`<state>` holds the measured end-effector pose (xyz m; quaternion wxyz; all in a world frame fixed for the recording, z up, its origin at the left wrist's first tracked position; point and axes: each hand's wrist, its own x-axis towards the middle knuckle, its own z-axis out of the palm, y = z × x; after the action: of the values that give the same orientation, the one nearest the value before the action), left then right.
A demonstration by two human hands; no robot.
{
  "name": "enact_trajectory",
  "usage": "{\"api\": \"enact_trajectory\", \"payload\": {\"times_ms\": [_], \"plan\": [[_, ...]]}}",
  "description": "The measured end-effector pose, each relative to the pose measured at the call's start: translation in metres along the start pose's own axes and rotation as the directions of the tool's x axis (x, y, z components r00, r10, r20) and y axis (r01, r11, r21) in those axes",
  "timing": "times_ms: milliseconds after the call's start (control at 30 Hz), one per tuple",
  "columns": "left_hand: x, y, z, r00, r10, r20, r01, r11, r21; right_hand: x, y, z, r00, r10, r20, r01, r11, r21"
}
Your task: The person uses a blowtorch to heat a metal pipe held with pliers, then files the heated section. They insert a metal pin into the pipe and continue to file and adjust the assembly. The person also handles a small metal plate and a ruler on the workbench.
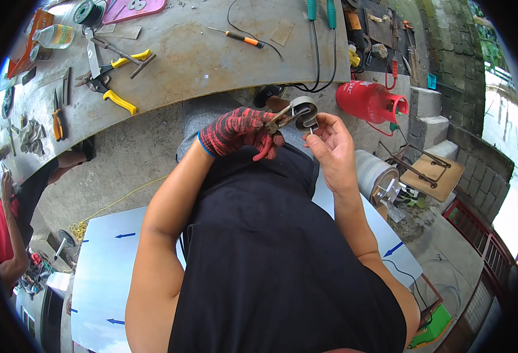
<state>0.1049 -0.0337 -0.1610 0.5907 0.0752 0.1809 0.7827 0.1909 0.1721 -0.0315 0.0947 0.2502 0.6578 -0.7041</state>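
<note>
My left hand (244,130), in a red and black knit glove, is closed around a worn metal tool (278,122) that looks like pliers. Its jaws meet the edge of a curled grey metal strip (303,106), bent into a loop with a smaller curl inside. On the other side, my bare right hand (333,146) pinches the lower end of this strip between thumb and fingers. A short, thin, light pin-like piece shows by the thumb; I cannot tell whether it is part of the strip. Both hands are held in front of my waist, near the workbench edge.
On the metal workbench (176,65) lie yellow-handled snips (115,82), orange-handled pliers (59,120), a screwdriver (235,37) and green-handled cable leads (312,10). A red gas cylinder (365,101) stands to the right. Another person (12,229) works at the far left.
</note>
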Motion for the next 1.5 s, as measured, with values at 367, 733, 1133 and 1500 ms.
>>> {"api": "enact_trajectory", "payload": {"times_ms": [367, 733, 1133, 1500], "plan": [[-0.002, 0.007, -0.002, 0.999, -0.01, 0.043, 0.01, 1.0, 0.011, 0.004, 0.007, 0.0, 0.999, -0.034, 0.01, 0.034, 0.999, -0.037], [-0.006, 0.014, 0.017, 0.996, 0.045, -0.078, -0.045, 0.999, 0.004, 0.006, 0.005, -0.001, 0.999, -0.033, 0.004, 0.033, 0.999, -0.018], [-0.009, 0.008, 0.011, 0.995, 0.053, 0.087, -0.019, 0.938, -0.346, 0.005, -0.002, 0.005, 0.996, -0.089, 0.03, 0.089, 0.996, -0.012], [-0.017, 0.017, 0.018, 0.996, 0.071, 0.046, -0.06, 0.975, -0.212, 0.002, -0.001, 0.005, 0.985, -0.163, 0.049, 0.165, 0.985, -0.053]]}}
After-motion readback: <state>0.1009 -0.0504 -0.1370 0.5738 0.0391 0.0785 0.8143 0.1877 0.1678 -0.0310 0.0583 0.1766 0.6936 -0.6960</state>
